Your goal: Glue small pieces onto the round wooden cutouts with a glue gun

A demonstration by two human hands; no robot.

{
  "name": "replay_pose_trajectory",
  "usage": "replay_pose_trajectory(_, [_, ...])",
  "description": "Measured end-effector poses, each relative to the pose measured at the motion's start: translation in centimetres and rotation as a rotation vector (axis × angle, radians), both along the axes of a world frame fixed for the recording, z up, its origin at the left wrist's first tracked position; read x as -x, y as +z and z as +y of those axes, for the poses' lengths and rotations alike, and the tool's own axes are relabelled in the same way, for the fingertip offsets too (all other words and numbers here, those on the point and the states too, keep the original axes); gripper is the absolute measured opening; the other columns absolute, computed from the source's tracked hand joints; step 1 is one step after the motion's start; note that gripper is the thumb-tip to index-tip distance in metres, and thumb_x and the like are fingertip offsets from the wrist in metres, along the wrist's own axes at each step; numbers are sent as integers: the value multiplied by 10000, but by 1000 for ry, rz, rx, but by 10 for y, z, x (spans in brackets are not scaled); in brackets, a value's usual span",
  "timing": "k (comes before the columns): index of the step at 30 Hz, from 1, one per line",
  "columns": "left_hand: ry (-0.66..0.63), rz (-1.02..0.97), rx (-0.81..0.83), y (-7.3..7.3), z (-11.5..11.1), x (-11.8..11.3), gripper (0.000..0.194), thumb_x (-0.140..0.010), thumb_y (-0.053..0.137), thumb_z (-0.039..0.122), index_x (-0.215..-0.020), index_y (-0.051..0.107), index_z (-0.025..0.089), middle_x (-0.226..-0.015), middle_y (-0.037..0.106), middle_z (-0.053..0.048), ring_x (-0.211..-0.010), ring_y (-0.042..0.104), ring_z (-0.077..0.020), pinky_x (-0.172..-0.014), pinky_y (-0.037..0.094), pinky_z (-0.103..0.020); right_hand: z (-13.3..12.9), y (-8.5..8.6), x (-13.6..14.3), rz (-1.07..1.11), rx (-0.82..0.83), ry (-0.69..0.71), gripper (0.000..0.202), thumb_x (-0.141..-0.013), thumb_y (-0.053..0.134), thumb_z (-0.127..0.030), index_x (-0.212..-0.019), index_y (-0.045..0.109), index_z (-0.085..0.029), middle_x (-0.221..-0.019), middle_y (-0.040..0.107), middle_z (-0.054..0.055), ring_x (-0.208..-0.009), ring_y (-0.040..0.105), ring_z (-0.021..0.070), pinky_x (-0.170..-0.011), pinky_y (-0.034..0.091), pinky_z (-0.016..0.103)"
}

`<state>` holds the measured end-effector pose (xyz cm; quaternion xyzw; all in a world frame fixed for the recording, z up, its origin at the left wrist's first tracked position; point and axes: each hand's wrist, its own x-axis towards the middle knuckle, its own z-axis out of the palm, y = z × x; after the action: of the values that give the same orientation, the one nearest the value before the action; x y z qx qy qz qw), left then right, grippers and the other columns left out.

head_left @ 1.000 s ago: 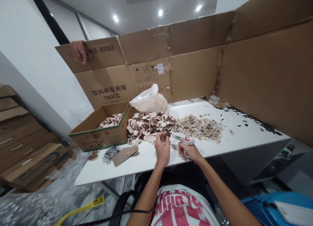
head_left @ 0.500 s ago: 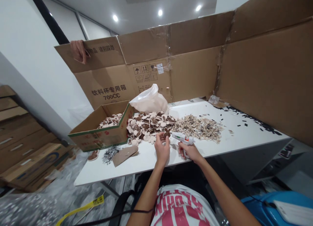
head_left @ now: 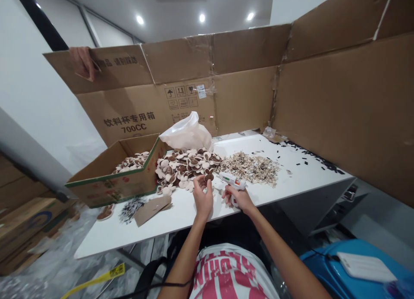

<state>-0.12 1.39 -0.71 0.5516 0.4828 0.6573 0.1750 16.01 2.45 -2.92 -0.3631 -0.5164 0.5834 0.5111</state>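
Note:
My left hand (head_left: 203, 197) pinches a small brown felt piece with rounded ears (head_left: 208, 175) between thumb and fingers. In my right hand (head_left: 237, 197) is a white glue gun (head_left: 232, 180), its fingers wrapped round the handle. The gun's nozzle points left at the brown piece; whether they touch I cannot tell. Just behind my left hand lies a heap of brown and cream felt pieces (head_left: 184, 165). Behind the gun spreads a pile of thin beige strips (head_left: 250, 166).
An open cardboard box (head_left: 113, 190) with more felt pieces stands at the left. Nearby are a brown card (head_left: 152, 210) and dark slivers (head_left: 131, 208). A white plastic bag (head_left: 189, 133) sits behind the heap. Cardboard walls (head_left: 244, 92) enclose the back; another person's hand (head_left: 83, 62) grips their top edge.
The whole view has shifted, so the table and both hands appear further left. The glue gun's nozzle and the brown felt piece remain close together.

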Motion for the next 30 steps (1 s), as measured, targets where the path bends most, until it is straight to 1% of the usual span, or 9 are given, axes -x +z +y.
replay_pose_trajectory(2, [-17,-9,1,1,0,-1,255,-984,641,342,-1186,548,217,-1097,690,-95,-1015,716,-221,-897,579,-370,2,0,0,99,19,-36,434,-776,727,-606,-740,692,-175,-662,689,92,-443,597,191,-387,455,237])
replay_pose_trajectory(4, [-72,6,16,1,-1,-2,266,-983,645,355,-1192,555,217,-1106,694,-96,-1028,716,-223,-897,581,-370,5,0,-1,174,39,-63,455,-771,752,-622,-816,688,-174,-655,685,81,-422,583,187,-367,437,231])
replay_pose_trajectory(9, [-374,129,111,1,-2,-5,343,-979,656,363,-1280,560,230,-1104,717,-84,-973,732,-213,-876,591,-368,10,3,-7,298,29,-128,535,-799,785,-697,-882,682,-178,-597,631,32,-391,532,164,-369,424,223])
replay_pose_trajectory(12, [-446,151,141,-1,-1,-5,341,-993,637,364,-1299,552,240,-1111,724,-78,-957,739,-209,-881,590,-372,9,6,-8,332,49,-167,509,-775,849,-655,-862,654,-193,-587,613,14,-381,501,153,-350,406,216])
replay_pose_trajectory(17, [-456,168,146,-3,0,-3,324,-996,625,384,-1281,578,236,-1152,727,-86,-970,735,-216,-879,587,-373,7,7,-7,343,36,-176,509,-752,896,-621,-887,654,-194,-604,622,14,-400,497,149,-349,399,204])
replay_pose_trajectory(22, [-459,201,150,2,-2,-4,312,-991,625,393,-1259,613,233,-1085,743,-72,-870,723,-198,-829,577,-351,7,4,-7,329,-21,-183,465,-774,907,-572,-881,671,-186,-608,617,10,-407,496,146,-384,425,217])
replay_pose_trajectory(25, [-432,214,148,4,-4,-5,309,-985,629,405,-1243,642,235,-1054,747,-62,-871,716,-196,-828,560,-335,9,0,-6,321,-31,-201,447,-772,908,-563,-858,679,-188,-608,609,6,-404,487,144,-388,420,225])
replay_pose_trajectory(27, [-367,211,151,5,-4,-3,272,-1000,595,428,-1162,678,225,-956,742,-48,-841,704,-193,-794,542,-313,11,-1,-6,334,-15,-239,442,-766,907,-563,-848,682,-191,-608,606,5,-410,483,145,-389,407,226])
replay_pose_trajectory(30, [-133,182,171,3,-3,1,329,-1028,511,471,-905,676,215,-730,667,-12,-675,629,-175,-671,476,-284,12,-1,-6,359,28,-322,461,-742,911,-582,-820,678,-192,-615,609,13,-429,487,149,-396,396,232])
